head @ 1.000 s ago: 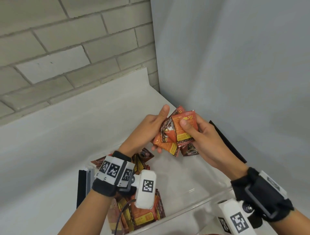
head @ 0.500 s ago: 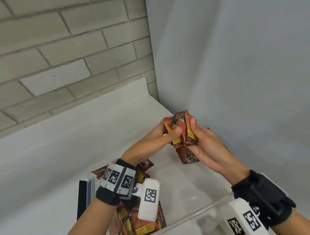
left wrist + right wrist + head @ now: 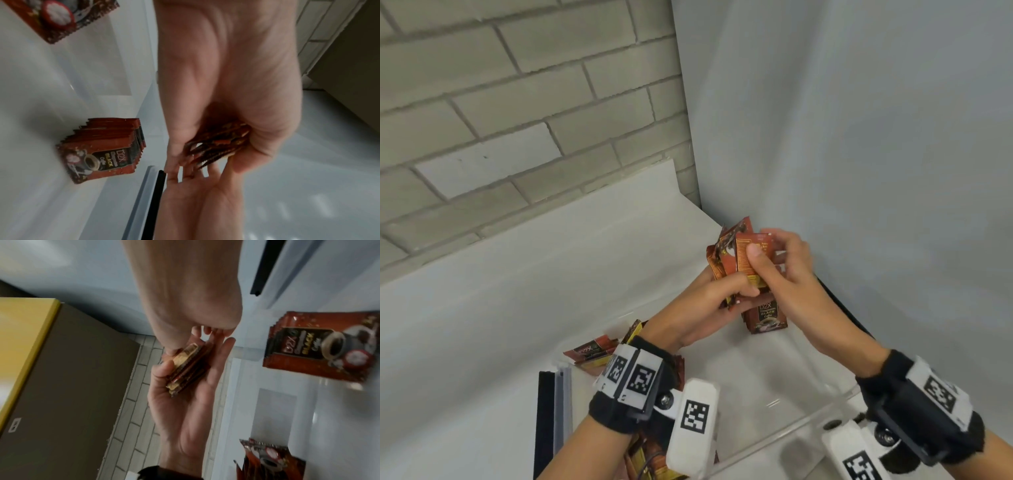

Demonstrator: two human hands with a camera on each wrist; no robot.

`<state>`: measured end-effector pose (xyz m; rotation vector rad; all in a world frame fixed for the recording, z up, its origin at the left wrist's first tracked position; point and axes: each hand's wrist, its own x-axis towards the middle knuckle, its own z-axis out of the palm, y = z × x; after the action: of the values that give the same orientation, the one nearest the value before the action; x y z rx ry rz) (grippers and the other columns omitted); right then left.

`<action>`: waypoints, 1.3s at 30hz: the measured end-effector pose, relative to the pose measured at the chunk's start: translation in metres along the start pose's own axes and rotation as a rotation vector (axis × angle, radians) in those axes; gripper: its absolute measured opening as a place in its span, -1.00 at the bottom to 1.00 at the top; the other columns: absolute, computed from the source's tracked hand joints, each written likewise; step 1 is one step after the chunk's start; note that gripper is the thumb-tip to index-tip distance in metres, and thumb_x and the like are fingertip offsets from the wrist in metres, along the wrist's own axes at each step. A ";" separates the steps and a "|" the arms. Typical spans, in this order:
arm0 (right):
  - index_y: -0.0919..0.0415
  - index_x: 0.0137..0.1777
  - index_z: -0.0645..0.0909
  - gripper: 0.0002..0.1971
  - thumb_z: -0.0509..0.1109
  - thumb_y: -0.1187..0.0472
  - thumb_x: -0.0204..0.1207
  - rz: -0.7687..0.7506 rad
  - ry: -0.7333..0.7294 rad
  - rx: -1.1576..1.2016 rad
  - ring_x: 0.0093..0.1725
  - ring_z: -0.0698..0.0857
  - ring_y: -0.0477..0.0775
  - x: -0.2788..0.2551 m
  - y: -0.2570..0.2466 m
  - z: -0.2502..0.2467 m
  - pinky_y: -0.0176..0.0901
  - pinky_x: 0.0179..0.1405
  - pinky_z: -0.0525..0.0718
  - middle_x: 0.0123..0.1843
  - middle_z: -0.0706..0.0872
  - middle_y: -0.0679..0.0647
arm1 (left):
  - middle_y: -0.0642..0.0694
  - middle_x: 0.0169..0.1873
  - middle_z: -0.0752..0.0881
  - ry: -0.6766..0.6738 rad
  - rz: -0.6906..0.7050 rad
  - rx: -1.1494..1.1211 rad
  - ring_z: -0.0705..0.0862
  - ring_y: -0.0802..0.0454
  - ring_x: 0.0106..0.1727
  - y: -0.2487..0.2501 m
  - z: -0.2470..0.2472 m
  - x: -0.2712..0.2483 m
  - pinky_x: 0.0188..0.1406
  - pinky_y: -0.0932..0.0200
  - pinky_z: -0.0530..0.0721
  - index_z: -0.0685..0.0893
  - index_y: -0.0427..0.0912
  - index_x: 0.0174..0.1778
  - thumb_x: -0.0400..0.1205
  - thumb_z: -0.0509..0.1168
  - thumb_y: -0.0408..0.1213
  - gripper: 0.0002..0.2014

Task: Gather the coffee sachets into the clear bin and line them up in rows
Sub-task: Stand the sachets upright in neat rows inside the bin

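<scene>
Both hands hold one bundle of red-orange coffee sachets [image 3: 739,255] upright above the far right corner of the clear bin [image 3: 808,418]. My left hand [image 3: 736,294] grips the bundle's lower end, and my right hand [image 3: 763,246] pinches its top, thumb on the front sachet. The left wrist view shows the bundle [image 3: 216,146] edge-on in the curled fingers, as does the right wrist view [image 3: 185,369]. Below the hands a short row of sachets [image 3: 765,317] stands in the bin's corner. Loose sachets [image 3: 592,353] lie at the bin's left, partly hidden by my left wrist.
The bin stands on a white counter [image 3: 500,291] in a corner between a brick wall [image 3: 517,102] and a grey panel [image 3: 859,137]. A black and grey strip [image 3: 551,411] lies along the bin's left side. A yellow-topped brown box [image 3: 61,369] shows in the right wrist view.
The sachets were fanned out between the hands; now they are squared into a tighter, more upright bundle. My right thumb has moved onto the front sachet near the top.
</scene>
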<state>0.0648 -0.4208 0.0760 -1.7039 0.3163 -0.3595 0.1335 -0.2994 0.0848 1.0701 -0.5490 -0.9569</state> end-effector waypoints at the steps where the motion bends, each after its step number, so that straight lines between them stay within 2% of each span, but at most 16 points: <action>1: -0.12 0.38 0.34 -0.36 0.30 -0.32 0.32 -0.030 0.048 -0.015 0.36 0.44 -0.09 0.002 0.000 -0.001 -0.41 0.15 0.59 0.26 0.37 -0.07 | -0.14 0.00 0.77 -0.003 0.005 -0.038 0.73 0.02 0.13 0.000 0.000 0.000 0.15 0.08 0.71 0.72 -0.20 0.04 0.45 0.13 -0.59 -0.62; 3: -0.14 0.42 0.27 -0.45 0.44 -0.05 0.51 -0.177 0.112 -0.103 0.35 0.41 -0.06 0.002 -0.001 -0.005 -0.56 0.07 0.51 0.30 0.34 -0.02 | -0.18 -0.03 0.77 0.015 -0.003 -0.107 0.74 -0.02 0.08 0.000 0.000 0.001 0.05 0.07 0.74 0.74 -0.24 0.03 0.38 0.13 -0.61 -0.59; 5: -0.26 0.44 0.26 -0.41 0.39 0.18 0.51 -0.382 0.085 -0.219 0.42 0.34 -0.09 0.000 -0.004 -0.013 -0.48 0.30 0.41 0.36 0.32 -0.05 | -0.17 -0.12 0.78 0.024 -0.038 -0.159 0.77 -0.01 -0.03 0.000 -0.001 0.002 -0.04 0.08 0.75 0.75 -0.29 -0.07 0.33 0.11 -0.63 -0.60; 7: -0.38 0.42 0.32 -0.40 0.27 0.13 0.40 -0.524 -0.122 -0.318 0.56 0.20 -0.12 -0.005 -0.009 -0.019 -0.34 0.51 0.27 0.50 0.24 -0.09 | -0.16 -0.26 0.77 -0.028 -0.081 -0.156 0.77 0.01 -0.16 0.001 0.001 0.001 -0.14 0.16 0.74 0.70 -0.33 -0.17 0.32 0.08 -0.64 -0.66; 10: -0.40 0.49 0.30 -0.33 0.44 -0.03 0.40 -0.631 -0.467 -0.594 0.71 -0.17 -0.01 -0.007 -0.009 -0.021 0.13 0.67 -0.06 0.68 -0.09 -0.14 | -0.10 -0.38 0.77 -0.079 -0.155 -0.133 0.78 0.12 -0.25 -0.001 0.005 -0.002 -0.30 0.30 0.70 0.59 -0.31 -0.16 0.39 0.05 -0.69 -0.70; 12: -0.37 0.53 0.23 -0.24 0.49 -0.21 0.35 -0.667 -0.486 -0.719 0.71 -0.27 0.03 -0.007 -0.004 -0.019 0.22 0.65 -0.21 0.70 -0.17 -0.09 | -0.11 -0.30 0.77 -0.105 -0.175 -0.162 0.78 0.10 -0.15 -0.004 0.007 -0.003 -0.18 0.26 0.72 0.60 -0.27 -0.07 0.38 0.07 -0.67 -0.66; 15: -0.26 0.55 0.18 -0.14 0.48 -0.27 0.27 -0.662 -0.383 -0.762 0.66 0.02 0.01 -0.005 0.001 -0.019 0.23 0.64 0.12 0.63 0.02 -0.03 | -0.10 -0.22 0.76 -0.092 -0.186 -0.156 0.75 0.09 -0.05 -0.005 0.008 -0.005 -0.06 0.23 0.70 0.63 -0.22 0.01 0.40 0.13 -0.60 -0.65; 17: -0.23 0.55 0.17 -0.12 0.50 -0.22 0.24 -0.643 -0.359 -0.750 0.47 0.28 -0.07 -0.006 0.002 -0.020 0.08 0.48 0.41 0.46 0.23 -0.04 | -0.07 -0.18 0.76 -0.095 -0.177 -0.129 0.75 0.09 -0.02 -0.005 0.007 -0.007 -0.06 0.21 0.70 0.68 -0.14 0.02 0.44 0.26 -0.52 -0.70; 20: -0.26 0.55 0.08 -0.09 0.49 -0.10 0.22 -0.632 -0.367 -0.714 0.21 0.38 -0.20 -0.006 0.001 -0.022 -0.11 0.27 0.47 0.20 0.29 -0.24 | -0.04 -0.20 0.75 -0.092 -0.190 -0.059 0.74 0.10 -0.06 -0.004 0.008 -0.009 -0.08 0.20 0.66 0.76 -0.04 -0.11 0.38 0.39 -0.29 -0.81; 22: -0.31 0.54 -0.02 -0.05 0.47 -0.20 0.21 -0.654 -0.366 -0.710 0.21 0.36 -0.24 -0.006 0.001 -0.024 -0.09 0.30 0.43 0.17 0.26 -0.32 | -0.04 -0.25 0.74 -0.100 -0.201 -0.010 0.73 0.10 -0.12 -0.005 0.006 -0.008 -0.11 0.21 0.62 0.76 -0.05 -0.18 0.33 0.39 -0.30 -0.83; 25: -0.44 0.54 -0.13 0.16 0.55 -0.45 0.04 -0.532 -0.334 -0.443 0.47 0.33 -0.18 -0.009 0.001 -0.029 -0.18 0.42 0.43 0.39 0.27 -0.28 | -0.08 -0.22 0.77 -0.101 -0.166 -0.040 0.74 0.07 -0.13 -0.006 0.005 -0.006 -0.06 0.23 0.68 0.80 -0.11 -0.18 0.25 0.37 -0.34 -0.75; 28: -0.46 0.48 -0.09 0.05 0.48 -0.51 0.08 -0.255 -0.152 -0.085 0.48 0.38 -0.30 -0.008 0.000 -0.033 -0.33 0.36 0.52 0.48 0.26 -0.22 | -0.10 -0.05 0.79 -0.097 -0.064 -0.102 0.74 0.04 0.01 -0.005 0.004 -0.004 0.08 0.22 0.66 0.81 -0.14 -0.03 0.26 0.35 -0.35 -0.64; 31: -0.10 0.59 0.13 0.00 0.47 -0.37 0.19 0.056 -0.242 0.152 0.37 0.57 -0.23 -0.009 -0.002 -0.034 -0.25 0.34 0.60 0.47 0.52 -0.05 | -0.07 -0.10 0.77 -0.060 -0.018 -0.099 0.73 0.07 -0.04 -0.001 0.008 -0.002 0.03 0.24 0.67 0.78 -0.13 -0.03 0.24 0.32 -0.30 -0.63; 35: 0.31 0.40 0.52 -0.37 0.35 -0.12 0.46 0.107 -0.408 0.381 0.36 0.66 0.15 -0.014 -0.007 -0.029 -0.03 0.40 0.58 0.32 0.71 0.21 | 0.03 -0.18 0.77 -0.033 -0.006 0.139 0.73 0.22 -0.17 0.005 0.013 0.000 -0.24 0.37 0.64 0.54 -0.31 0.10 0.18 0.32 -0.20 -0.46; 37: 0.34 0.33 0.59 -0.48 0.31 -0.02 0.49 0.107 -0.390 0.401 0.29 0.70 0.22 -0.015 -0.012 -0.028 0.03 0.36 0.62 0.25 0.74 0.26 | -0.03 0.15 0.70 -0.003 0.022 0.299 0.71 0.21 0.01 0.007 0.011 0.001 -0.15 0.32 0.65 0.41 -0.21 0.40 0.22 0.35 -0.17 -0.24; 39: 0.32 0.27 0.63 -0.59 0.30 0.06 0.53 0.105 -0.355 0.394 0.18 0.76 0.21 -0.014 -0.016 -0.030 -0.02 0.23 0.70 0.17 0.78 0.26 | -0.08 0.47 0.42 0.020 0.039 0.481 0.57 0.09 0.36 0.010 0.005 0.003 0.23 0.12 0.64 0.15 0.21 0.59 0.24 0.42 -0.05 -0.04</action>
<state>0.0396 -0.4399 0.0959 -1.3257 0.0649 -0.0322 0.1352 -0.3028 0.0953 1.4894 -0.8050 -0.7952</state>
